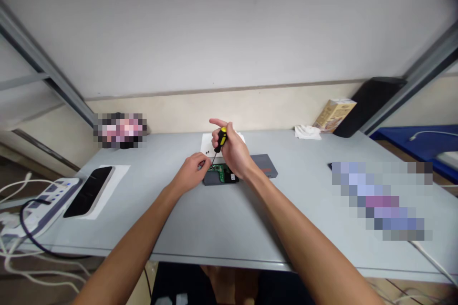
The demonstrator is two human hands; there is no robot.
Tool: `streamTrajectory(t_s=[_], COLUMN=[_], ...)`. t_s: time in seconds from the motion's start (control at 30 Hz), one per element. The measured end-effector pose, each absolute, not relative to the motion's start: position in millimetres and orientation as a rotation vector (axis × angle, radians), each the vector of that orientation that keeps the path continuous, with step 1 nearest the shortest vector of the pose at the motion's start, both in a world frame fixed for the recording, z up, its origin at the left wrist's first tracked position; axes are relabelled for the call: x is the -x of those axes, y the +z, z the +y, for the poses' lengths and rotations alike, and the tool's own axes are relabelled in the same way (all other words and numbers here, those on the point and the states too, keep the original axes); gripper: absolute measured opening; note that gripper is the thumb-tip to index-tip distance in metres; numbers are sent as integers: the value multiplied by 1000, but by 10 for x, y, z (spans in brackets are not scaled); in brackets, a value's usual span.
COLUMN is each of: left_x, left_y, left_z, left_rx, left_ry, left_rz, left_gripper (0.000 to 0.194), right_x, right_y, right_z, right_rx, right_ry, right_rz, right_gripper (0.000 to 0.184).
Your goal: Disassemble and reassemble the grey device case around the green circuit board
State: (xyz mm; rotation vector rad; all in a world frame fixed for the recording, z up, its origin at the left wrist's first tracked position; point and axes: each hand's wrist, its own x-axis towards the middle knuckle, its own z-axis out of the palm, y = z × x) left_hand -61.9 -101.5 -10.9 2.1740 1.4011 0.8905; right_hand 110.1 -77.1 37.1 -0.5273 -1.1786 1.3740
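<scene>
My right hand (234,150) is wrapped round a screwdriver (222,138) with a black and yellow handle, its index finger stretched out to the left. The screwdriver slants down, and its thin shaft meets the left side of a green circuit board (217,168). This board sits in an open dark grey case (212,181) on the desk. At the case's left edge, my left hand (193,171) is closed, fingertips beside the screwdriver's tip; what they pinch, if anything, is hidden. Partly behind my right wrist lies a flat grey cover (266,164).
Behind the case is a white paper (214,145) with small dark bits on it. A phone (89,191) and a power strip (53,205) with cables lie at the left. Tissue (307,132) and a yellow carton (334,115) stand back right. Two blurred-out items flank the desk (214,228).
</scene>
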Motion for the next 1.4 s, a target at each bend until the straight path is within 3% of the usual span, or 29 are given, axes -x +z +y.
streamTrajectory(t_s=[0.1,0.23,0.37,0.57,0.73,0.87,1.0,1.1,1.27,1.4], left_x=[615,611,617,625,621,563,465,411,401,415], left_y=[-116,-126,-125,-125,-96,-43,10,44,37,-25], left_z=[-1011,-1008,-1010,-1008,-1017,-1094,-1203,-1255,-1257,-1233], left_rx=[-2178,-2179,-2166,-2190,-2239,-2303,-2427,-2465,-2500,-2493], left_ry=[902,919,908,903,910,1018,908,781,628,594], left_rz=[1388,1388,1397,1378,1377,1364,1293,1259,1256,1278], left_gripper=[29,27,26,29,30,22,19,23,46,46], right_x=[-1093,-1041,-1027,-1072,-1096,-1259,-1450,-1475,-1361,-1305], right_y=[391,380,372,372,409,558,671,654,541,463], right_z=[-791,-818,-812,-805,-759,-709,-725,-761,-788,-780], right_rx=[538,544,545,537,501,479,488,471,469,486], right_ry=[1414,1409,1381,1432,1288,1158,1246,1322,1404,1414], right_rz=[-1190,-1096,-1139,-1156,-1079,-950,-902,-908,-951,-1002], right_gripper=[44,54,46,46,52,50,48,48,47,45])
